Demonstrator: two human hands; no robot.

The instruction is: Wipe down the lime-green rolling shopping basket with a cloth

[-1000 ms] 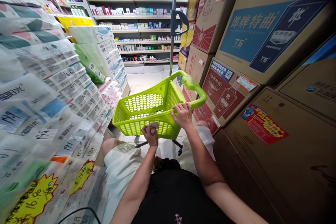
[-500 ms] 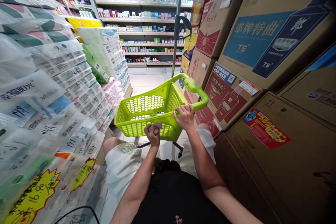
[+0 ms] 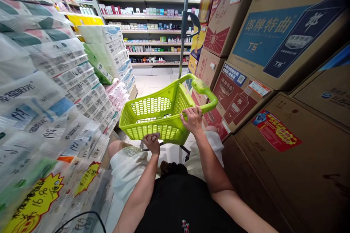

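Observation:
A lime-green shopping cart (image 3: 149, 133) with a perforated basket stands sideways in front of my knees. My right hand (image 3: 192, 119) is closed over the near top rim of its basket, close to the cart handle (image 3: 208, 96). Against the lower part of the near side wall is my left hand (image 3: 152, 144), its fingers closed round a small pinkish-grey cloth (image 3: 155, 136). Only a bit of the cloth shows past the fingers. No goods can be seen inside the basket.
Plastic-wrapped paper packs (image 3: 73, 80) are piled high along the left. Stacked cartons (image 3: 262, 40) form a wall close on the right. A metal pole with a dark hook (image 3: 191, 25) rises behind the cart. Shelves of small goods (image 3: 153, 16) stand across the tiled floor (image 3: 155, 76).
My left hand, with the cloth, has slid left and slightly down along the basket's near wall. The right hand keeps its hold on the rim. The view has tipped slightly.

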